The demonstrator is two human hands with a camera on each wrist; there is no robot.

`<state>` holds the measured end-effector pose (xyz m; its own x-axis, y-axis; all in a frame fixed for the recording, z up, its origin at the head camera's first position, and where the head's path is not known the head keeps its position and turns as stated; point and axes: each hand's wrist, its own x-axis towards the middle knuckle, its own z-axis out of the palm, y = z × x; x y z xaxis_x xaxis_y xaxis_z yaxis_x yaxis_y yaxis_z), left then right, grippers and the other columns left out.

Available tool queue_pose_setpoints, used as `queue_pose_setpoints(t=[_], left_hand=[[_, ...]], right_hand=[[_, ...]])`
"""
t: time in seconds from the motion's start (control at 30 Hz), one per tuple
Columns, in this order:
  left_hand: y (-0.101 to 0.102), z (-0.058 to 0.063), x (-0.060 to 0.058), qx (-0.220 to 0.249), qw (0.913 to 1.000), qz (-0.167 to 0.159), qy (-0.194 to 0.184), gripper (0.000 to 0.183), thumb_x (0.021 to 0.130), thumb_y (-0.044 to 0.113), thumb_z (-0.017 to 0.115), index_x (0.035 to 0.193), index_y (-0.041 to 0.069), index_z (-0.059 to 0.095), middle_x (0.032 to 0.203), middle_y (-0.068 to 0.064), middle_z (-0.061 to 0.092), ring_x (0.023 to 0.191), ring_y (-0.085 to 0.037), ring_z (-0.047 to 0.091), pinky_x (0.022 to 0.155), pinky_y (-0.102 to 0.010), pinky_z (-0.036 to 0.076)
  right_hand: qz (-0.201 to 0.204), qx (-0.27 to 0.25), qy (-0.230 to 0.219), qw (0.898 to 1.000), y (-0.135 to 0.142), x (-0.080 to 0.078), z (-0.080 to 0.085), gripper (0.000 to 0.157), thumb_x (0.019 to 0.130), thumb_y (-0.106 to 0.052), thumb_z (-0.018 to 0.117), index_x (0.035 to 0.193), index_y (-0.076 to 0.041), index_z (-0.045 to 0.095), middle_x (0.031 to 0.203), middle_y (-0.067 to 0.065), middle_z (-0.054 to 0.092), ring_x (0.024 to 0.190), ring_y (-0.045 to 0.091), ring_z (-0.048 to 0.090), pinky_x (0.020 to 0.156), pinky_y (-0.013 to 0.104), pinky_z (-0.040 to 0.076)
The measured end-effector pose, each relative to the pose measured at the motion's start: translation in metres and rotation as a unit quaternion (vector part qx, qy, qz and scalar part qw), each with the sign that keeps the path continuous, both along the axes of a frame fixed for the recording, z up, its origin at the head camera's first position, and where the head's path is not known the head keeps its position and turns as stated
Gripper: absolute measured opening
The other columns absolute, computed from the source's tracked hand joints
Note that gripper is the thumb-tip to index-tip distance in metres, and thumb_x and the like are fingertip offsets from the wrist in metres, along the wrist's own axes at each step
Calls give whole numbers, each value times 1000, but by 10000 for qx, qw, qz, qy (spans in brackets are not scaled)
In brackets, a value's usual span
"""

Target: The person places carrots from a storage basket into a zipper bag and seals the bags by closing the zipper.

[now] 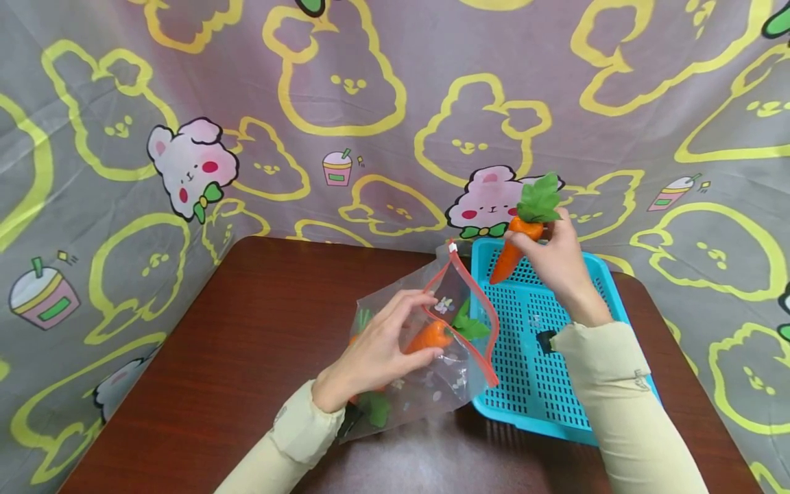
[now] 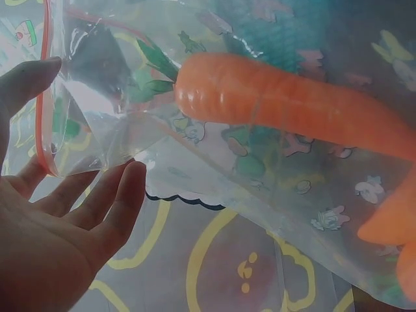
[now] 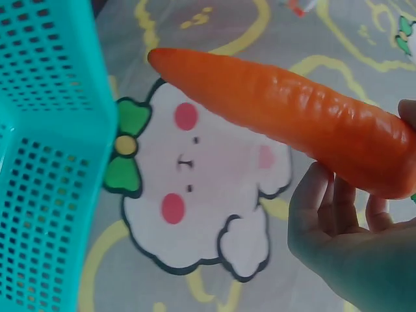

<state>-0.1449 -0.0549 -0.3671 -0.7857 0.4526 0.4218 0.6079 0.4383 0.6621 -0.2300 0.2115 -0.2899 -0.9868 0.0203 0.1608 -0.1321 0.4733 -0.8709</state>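
My right hand (image 1: pixel 561 264) grips an orange toy carrot (image 1: pixel 509 257) by its thick end, just under the green leaves. It is held above the far part of a turquoise basket (image 1: pixel 512 363), its tip slanting down to the left. My left hand (image 1: pixel 385 350) holds a clear zip bag (image 1: pixel 444 381) near its red-edged mouth, which gapes toward the basket. In the left wrist view the thumb meets the red zip strip (image 2: pixel 44 123), with the fingers against the bag's other side. Inside lies another carrot (image 2: pixel 260 97), leaves toward the mouth; more orange shapes show deeper in.
The perforated basket stands on the right of a dark brown table (image 1: pixel 265 329), and the bag's mouth overlaps its left rim. A small black item (image 1: pixel 546 341) shows by the right cuff. A grey cloth (image 1: pixel 382 82) with yellow bunny outlines hangs behind and beside the table.
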Motion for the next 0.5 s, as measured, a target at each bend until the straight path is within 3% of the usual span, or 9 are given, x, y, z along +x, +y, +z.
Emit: queue_pose_setpoints(t=[0.33,0.5], left_hand=[[-1,0,-1,74,9999,5,-125,65,79,29,80,134,17,45,137,5,47,111,-14,54,88,-30,54],[-1,1,-1,41,9999,14,-143,65,79,29,80,133,18,45,137,6,47,110,-12,54,88,-28,53]], right_hand=[[-199,-326,516,9979,-7,16,19,49,92,-33,63,134,-15,44,121,-4,49,105,12,48,80,24,46],[33,-1338,894,9870,-8,20,22,38,92,-20,65,126,-13,49,113,-4,54,103,14,52,80,16,48]])
